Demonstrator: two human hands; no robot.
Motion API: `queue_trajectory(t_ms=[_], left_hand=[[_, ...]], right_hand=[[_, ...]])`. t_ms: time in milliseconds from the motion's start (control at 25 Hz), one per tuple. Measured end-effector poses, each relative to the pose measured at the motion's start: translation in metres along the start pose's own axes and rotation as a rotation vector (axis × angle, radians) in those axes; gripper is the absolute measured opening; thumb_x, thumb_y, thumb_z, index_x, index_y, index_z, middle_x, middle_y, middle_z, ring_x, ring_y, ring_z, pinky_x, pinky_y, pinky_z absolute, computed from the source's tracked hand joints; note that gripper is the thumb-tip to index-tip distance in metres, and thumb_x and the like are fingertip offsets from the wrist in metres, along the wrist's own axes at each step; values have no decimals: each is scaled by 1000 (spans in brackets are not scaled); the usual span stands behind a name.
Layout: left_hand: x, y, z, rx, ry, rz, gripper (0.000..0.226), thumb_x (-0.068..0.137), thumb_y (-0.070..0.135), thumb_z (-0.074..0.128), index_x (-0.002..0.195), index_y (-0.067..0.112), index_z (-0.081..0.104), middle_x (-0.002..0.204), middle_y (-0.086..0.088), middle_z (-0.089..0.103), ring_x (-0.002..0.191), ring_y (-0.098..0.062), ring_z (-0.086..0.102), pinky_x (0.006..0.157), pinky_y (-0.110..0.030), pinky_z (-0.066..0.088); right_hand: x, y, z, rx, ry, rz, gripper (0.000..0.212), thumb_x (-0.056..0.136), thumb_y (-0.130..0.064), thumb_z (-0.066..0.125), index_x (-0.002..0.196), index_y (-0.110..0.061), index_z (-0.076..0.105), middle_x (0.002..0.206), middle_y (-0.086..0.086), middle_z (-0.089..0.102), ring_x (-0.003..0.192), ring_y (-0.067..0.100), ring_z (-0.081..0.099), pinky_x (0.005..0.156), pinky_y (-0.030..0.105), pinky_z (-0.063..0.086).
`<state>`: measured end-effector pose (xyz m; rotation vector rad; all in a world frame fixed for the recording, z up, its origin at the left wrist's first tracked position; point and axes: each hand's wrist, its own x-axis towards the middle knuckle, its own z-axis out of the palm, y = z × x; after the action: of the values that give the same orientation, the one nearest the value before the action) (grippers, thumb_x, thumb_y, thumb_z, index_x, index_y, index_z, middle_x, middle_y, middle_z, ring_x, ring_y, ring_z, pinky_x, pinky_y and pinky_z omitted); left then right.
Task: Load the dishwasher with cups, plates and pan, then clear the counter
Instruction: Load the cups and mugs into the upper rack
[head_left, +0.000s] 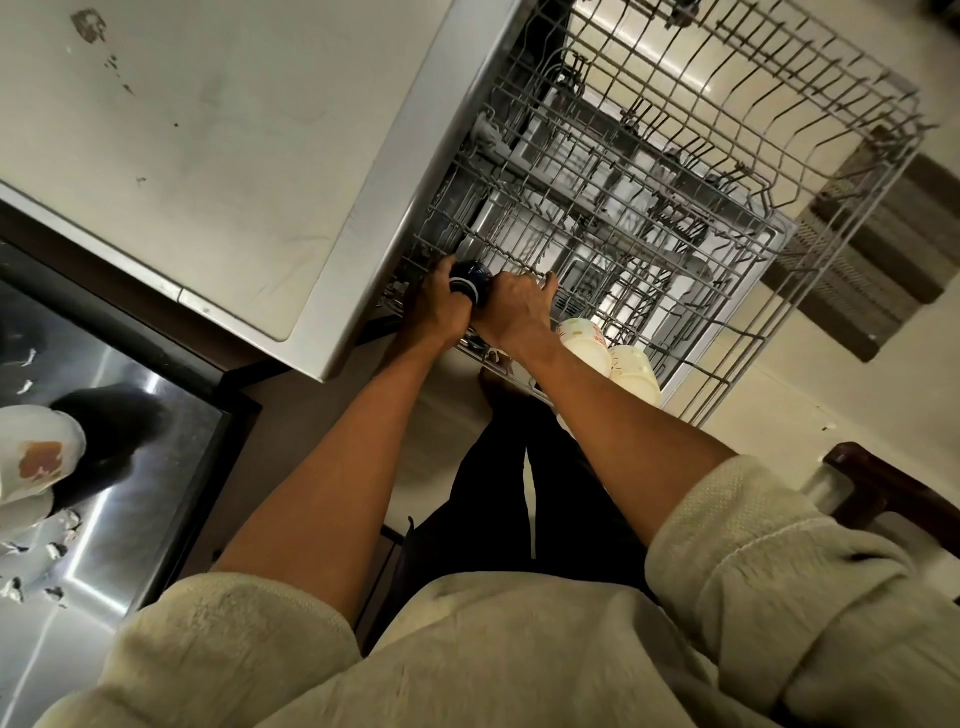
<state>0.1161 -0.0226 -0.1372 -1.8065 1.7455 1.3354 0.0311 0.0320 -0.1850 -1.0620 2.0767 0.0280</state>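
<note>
Left hand (439, 306): you are gripping the dark cup (470, 283), fingers curled round it.
Right hand (511, 306): you are steadying its other side.
Cup: sitting at the upper rack's (779, 171) near-left corner.

bench (171, 156): lying upper left of frame
rack (779, 171): sitting right of bench
cups (608, 358): standing in rack's lower corner
sink (145, 415): lying lower left

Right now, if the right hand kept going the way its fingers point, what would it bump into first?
Probably the wire tines of the upper rack just ahead of the right hand, whose fingers already lie at the wires; depth is hard to judge.
</note>
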Motion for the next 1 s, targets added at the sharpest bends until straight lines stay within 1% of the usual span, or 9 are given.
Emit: queue_trajectory(t_ms=[120,240,360,440,560,680,760,840,1000], left_hand=[[-6,0,0,173,107,-24,58,92,9,46,149,15,39,148,-15,46,146,-32,23,122,-47,14],[-14,-2,1,280,94,29,51,92,7,46,143,13,47,144,-18,50,145,-28,27,123,-42,5],[-11,-7,1,335,69,70,55,91,8,47,146,14,44,145,-15,50,147,-26,27,124,-42,-4],[-10,-13,7,430,71,152,62,91,12,49,151,11,35,154,-14,40,149,-24,23,124,-44,-4],[-16,-20,19,581,48,310,64,96,22,50,155,9,26,163,-12,20,153,-21,13,125,-44,-1],[-23,-26,28,687,3,335,68,99,30,45,157,10,16,166,-11,5,154,-20,4,125,-44,-2],[-22,-29,29,750,-20,327,71,99,35,44,157,9,12,166,-11,-2,154,-20,0,124,-45,-3],[-21,-29,30,779,-39,312,75,98,37,46,158,10,9,166,-11,-5,154,-20,-2,124,-46,-5],[-28,-26,31,655,15,375,67,99,24,43,157,10,13,166,-9,3,153,-19,5,125,-42,-3]], right_hand=[[-5,0,0,-17,10,-13,32,91,-48,63,104,-18,64,92,1,68,114,26,59,120,57,9],[-11,0,3,-68,-6,-58,30,92,-46,60,105,-19,62,97,1,68,119,25,55,119,57,7],[-14,1,-1,-78,-31,-87,31,93,-43,59,112,-19,61,105,2,68,123,25,53,119,55,8],[-16,5,-2,-66,-33,-114,39,91,-39,61,124,-19,59,117,3,67,129,25,49,120,52,11],[-30,18,4,-53,76,-152,58,90,-38,59,141,-14,50,140,10,56,138,29,40,119,48,21],[-51,34,14,21,129,-171,74,95,-41,55,155,-6,31,163,17,27,152,31,19,124,47,17],[-58,38,19,82,111,-194,83,95,-44,55,159,-5,19,166,16,12,155,30,6,126,46,13],[-61,40,18,94,93,-188,86,94,-40,57,160,-6,14,167,16,6,156,28,1,126,45,12],[-76,48,9,17,172,-82,81,93,-29,58,159,-6,16,167,17,11,155,30,7,127,44,11]])
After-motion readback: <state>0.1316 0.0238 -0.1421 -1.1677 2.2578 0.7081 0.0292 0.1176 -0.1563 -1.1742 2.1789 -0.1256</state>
